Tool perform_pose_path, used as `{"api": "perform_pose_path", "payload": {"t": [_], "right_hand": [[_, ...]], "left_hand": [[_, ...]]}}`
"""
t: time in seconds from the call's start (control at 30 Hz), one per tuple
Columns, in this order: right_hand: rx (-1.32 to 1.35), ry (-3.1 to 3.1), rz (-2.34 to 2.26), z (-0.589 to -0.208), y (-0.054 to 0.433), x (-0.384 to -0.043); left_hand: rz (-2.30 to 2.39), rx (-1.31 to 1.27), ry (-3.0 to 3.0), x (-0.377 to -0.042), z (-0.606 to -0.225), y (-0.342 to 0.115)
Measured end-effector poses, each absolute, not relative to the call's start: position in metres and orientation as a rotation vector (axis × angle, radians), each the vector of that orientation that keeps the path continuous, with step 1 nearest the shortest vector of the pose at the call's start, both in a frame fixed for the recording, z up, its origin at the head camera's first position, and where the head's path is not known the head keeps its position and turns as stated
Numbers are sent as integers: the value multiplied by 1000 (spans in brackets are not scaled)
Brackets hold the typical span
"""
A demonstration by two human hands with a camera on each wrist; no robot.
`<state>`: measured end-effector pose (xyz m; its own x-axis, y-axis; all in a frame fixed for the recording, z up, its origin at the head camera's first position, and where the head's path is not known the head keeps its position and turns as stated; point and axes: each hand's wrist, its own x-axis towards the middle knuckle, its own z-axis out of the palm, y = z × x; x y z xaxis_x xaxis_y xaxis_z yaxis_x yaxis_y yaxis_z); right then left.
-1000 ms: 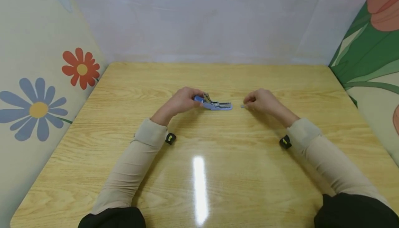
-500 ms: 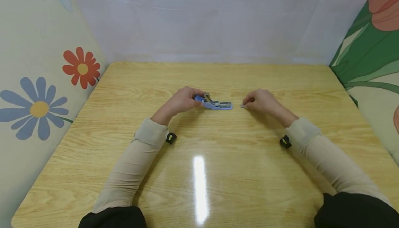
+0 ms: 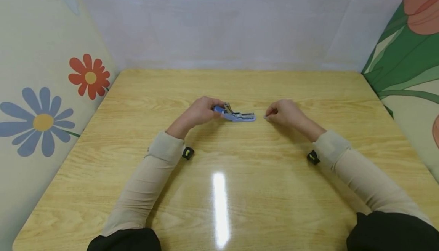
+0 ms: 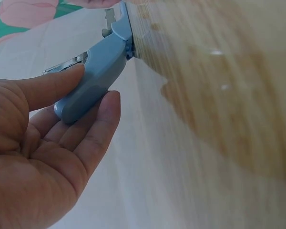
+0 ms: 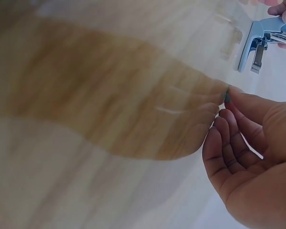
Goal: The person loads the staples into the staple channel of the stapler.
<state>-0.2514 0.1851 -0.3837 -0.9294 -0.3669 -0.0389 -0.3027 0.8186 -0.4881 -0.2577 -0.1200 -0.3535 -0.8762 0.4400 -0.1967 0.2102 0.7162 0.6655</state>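
In the head view my left hand (image 3: 202,111) grips a light blue stapler (image 3: 244,119) by its rear end. The stapler's top arm is swung up and back, baring the metal staple channel (image 3: 245,115); its base lies on the table. From the left wrist, the thumb and fingers (image 4: 107,114) hold the stapler's handle (image 4: 93,83). To the right of the stapler, a short gap away, my right hand (image 3: 287,112) pinches a small grey strip (image 3: 265,117) like a row of staples. Fingertips mostly cover the strip; in the right wrist view its bluish end (image 5: 227,97) shows close to the tabletop.
Both hands work over a glossy wood-grain table (image 3: 267,190) that carries a bright light reflection. A white sheet (image 3: 219,26) hangs behind the far edge. Panels with painted flowers (image 3: 43,122) flank the table at left and right.
My right hand has shifted slightly left toward the stapler, and less of the strip shows beyond its fingertips. The left hand and the stapler have stayed in place.
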Motion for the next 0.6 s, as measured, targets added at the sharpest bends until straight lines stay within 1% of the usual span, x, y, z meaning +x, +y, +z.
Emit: {"api": "perform_pose_path", "payload": {"t": [0.3, 0.6], "right_hand": [[-544, 2890, -684, -383, 185, -252], [-467, 2922, -753, -378, 191, -252]], "left_hand": [[952, 490, 2572, -257, -354, -121], [938, 483, 2575, -255, -354, -120]]}}
